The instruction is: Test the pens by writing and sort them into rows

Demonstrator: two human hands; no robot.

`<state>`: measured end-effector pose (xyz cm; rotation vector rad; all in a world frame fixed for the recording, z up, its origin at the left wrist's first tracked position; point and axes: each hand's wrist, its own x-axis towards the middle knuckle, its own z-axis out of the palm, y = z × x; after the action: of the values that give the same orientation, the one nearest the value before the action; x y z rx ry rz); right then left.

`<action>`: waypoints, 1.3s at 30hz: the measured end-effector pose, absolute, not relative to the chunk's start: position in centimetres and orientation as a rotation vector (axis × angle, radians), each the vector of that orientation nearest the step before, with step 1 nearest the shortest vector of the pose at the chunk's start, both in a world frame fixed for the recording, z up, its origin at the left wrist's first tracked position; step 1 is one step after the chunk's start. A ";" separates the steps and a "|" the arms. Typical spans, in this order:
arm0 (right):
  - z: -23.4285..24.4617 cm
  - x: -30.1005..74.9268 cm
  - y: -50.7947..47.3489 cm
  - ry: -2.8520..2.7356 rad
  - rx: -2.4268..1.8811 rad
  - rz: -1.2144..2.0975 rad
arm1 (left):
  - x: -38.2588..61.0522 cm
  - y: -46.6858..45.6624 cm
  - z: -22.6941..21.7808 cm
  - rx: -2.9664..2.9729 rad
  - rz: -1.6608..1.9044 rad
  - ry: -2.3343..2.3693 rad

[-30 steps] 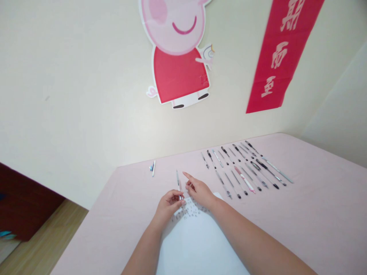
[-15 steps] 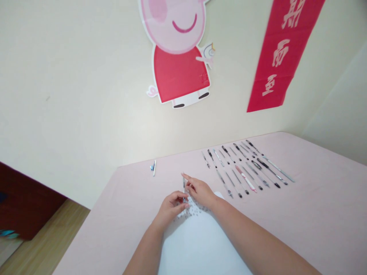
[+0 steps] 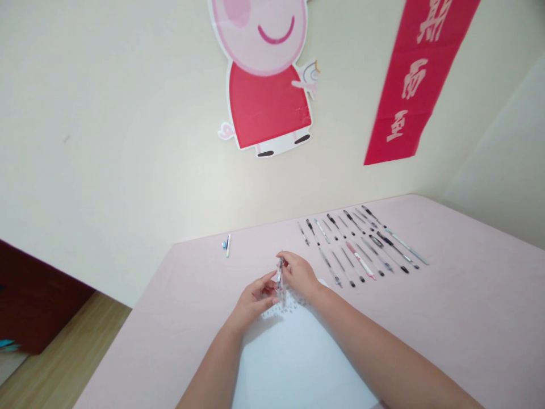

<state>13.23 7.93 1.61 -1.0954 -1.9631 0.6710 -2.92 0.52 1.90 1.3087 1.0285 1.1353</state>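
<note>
My left hand (image 3: pixel 255 298) and my right hand (image 3: pixel 300 275) meet over the far end of a white sheet of paper (image 3: pixel 298 363) marked with small scribbles. Both pinch a slim clear pen (image 3: pixel 279 274), which stands nearly upright between the fingers. The left fingers grip its lower part and the right fingers close on its upper end. Much of the pen is hidden by my fingers.
Several pens lie in rows (image 3: pixel 361 244) on the pink table (image 3: pixel 468 307) to the right of my hands. A small white and blue pen part (image 3: pixel 227 245) lies near the far edge. A cartoon pig cutout (image 3: pixel 266 74) and a red banner (image 3: pixel 415 74) hang on the wall.
The pen stuck out long beyond my fingers, with my right forefinger stretched out. Now the right fingers have closed on its upper end and it shows shorter, and both hands shifted slightly right.
</note>
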 end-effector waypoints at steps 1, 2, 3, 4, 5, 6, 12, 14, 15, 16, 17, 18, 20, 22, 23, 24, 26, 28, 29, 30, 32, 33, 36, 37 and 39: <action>1.9 13.4 7.9 -1.911 -1.111 0.683 | -2.8 0.5 2.0 1.272 1.156 1.031; 2.2 13.5 7.9 -1.856 -1.125 0.715 | -2.8 0.5 2.1 1.238 1.178 1.052; 2.6 13.6 7.7 -1.804 -1.139 0.766 | -2.7 0.5 2.2 1.202 1.205 1.091; 2.9 13.6 7.5 -1.756 -1.153 0.831 | -2.7 0.6 2.3 1.160 1.240 1.147; 3.1 13.6 7.2 -1.715 -1.161 0.907 | -2.8 0.6 2.4 1.116 1.275 1.211; 3.3 13.6 6.7 -1.679 -1.160 0.992 | -2.9 0.7 2.4 1.079 1.309 1.275; 3.5 12.4 2.8 -1.568 -1.019 1.588 | -3.9 1.4 2.0 0.967 1.464 1.389; 3.3 12.0 1.9 -1.565 -1.015 1.670 | -4.1 1.4 1.9 0.950 1.471 1.372; 3.1 11.8 1.5 -1.574 -1.020 1.681 | -4.2 1.4 1.8 0.949 1.466 1.366; 2.9 11.6 1.3 -1.594 -1.025 1.671 | -4.2 1.4 1.8 0.952 1.456 1.363; 2.7 11.5 1.1 -1.626 -1.030 1.643 | -4.2 1.4 1.8 0.962 1.440 1.363; 2.5 11.4 0.9 -1.668 -1.036 1.596 | -4.3 1.4 1.7 0.982 1.419 1.367; 2.1 11.4 0.8 -1.757 -1.040 1.468 | -4.4 1.3 1.6 1.054 1.362 1.380; 1.6 11.6 0.6 -1.824 -1.039 1.353 | -4.5 1.3 1.3 1.171 1.291 1.407; 1.3 11.7 0.5 -1.856 -1.035 1.311 | -4.6 1.3 1.2 1.243 1.249 1.423; 1.1 11.8 0.4 -1.891 -1.025 1.274 | -4.8 1.3 1.0 1.317 1.204 1.437; 0.7 12.0 0.1 -1.961 -1.001 1.210 | -5.1 1.4 0.8 1.470 1.108 1.452; 0.5 12.1 0.0 -2.009 -0.989 1.160 | -5.7 1.5 0.8 1.614 1.023 1.455; 0.4 12.1 -0.1 -2.024 -0.989 1.136 | -6.0 1.5 0.9 1.682 0.977 1.448; 0.4 12.1 -0.1 -2.034 -0.992 1.112 | -6.3 1.5 1.1 1.750 0.929 1.434; 0.4 12.0 -0.2 -2.055 -1.000 1.059 | -7.0 1.4 1.5 1.877 0.803 1.373; 0.5 11.9 -0.2 -2.067 -1.006 1.034 | -7.4 1.4 1.8 1.929 0.729 1.335; 0.7 11.9 -0.3 -2.102 -1.019 0.978 | -8.2 1.1 2.3 2.017 0.532 1.263; 0.8 11.9 -0.3 -2.109 -1.021 0.967 | -8.4 1.0 2.4 2.029 0.488 1.254; 1.0 11.9 -0.3 -2.117 -1.021 0.958 | -8.6 0.8 2.3 2.047 0.436 1.244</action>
<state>11.88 -0.34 0.98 -1.0207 -2.1167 0.9583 -8.61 0.84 2.32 2.0472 1.2442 0.4364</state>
